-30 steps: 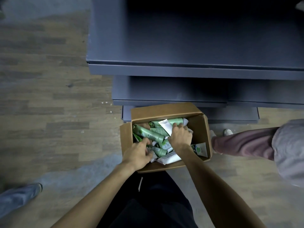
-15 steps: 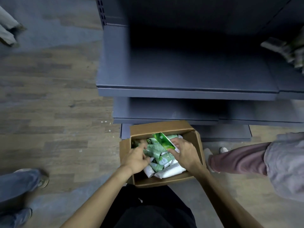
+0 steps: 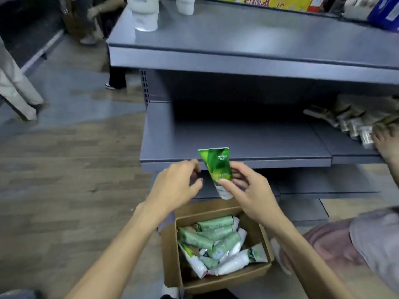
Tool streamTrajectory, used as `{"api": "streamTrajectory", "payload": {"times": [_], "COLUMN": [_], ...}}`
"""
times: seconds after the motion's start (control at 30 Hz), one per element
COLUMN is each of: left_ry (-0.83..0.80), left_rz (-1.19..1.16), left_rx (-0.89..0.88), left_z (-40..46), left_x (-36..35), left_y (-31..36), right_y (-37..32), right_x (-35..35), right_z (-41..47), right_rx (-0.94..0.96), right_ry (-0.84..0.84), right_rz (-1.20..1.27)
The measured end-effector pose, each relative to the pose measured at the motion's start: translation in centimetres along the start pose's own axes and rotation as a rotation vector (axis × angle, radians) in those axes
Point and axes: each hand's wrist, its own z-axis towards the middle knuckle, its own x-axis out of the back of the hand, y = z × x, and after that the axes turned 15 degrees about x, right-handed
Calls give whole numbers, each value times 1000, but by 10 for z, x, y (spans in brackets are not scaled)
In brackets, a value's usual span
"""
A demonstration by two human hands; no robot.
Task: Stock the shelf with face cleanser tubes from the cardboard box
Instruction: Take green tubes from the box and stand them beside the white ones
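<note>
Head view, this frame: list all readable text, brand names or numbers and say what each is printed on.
"yoolen", roughly, in white: on the green tube pinched in the right hand.
Smaller print lower on that tube: too blurred to read.
Red characters on the yellow sign at the top: cut off, unreadable.
Tubes in the cardboard box: print too small.
</note>
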Motion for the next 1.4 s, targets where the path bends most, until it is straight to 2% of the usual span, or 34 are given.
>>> {"api": "streamTrajectory", "payload": {"times": [0.2, 0.43, 0.6, 0.77, 0.93, 1.4], "left_ry": [346, 546, 552, 563, 567, 566], "left_rz": [-36, 4, 64, 58, 25, -26], "left_rx": [-194, -242, -236, -157, -103, -145], "left_z": [6, 18, 29, 45, 60, 74], "left_x": [138, 223, 231, 219, 213, 214], "left_y": [47, 79, 81, 72, 65, 62], "right_y": [-93, -166, -171, -139, -114, -94], "right_x": [36, 65, 62, 46, 39, 31], "right_z": [93, 173, 209, 242, 275, 338], "right_rx": [244, 378, 352, 254, 261, 230], "right_ry": [152, 207, 192, 213, 255, 246], "right_rz": [154, 209, 104, 171, 161, -21]}}
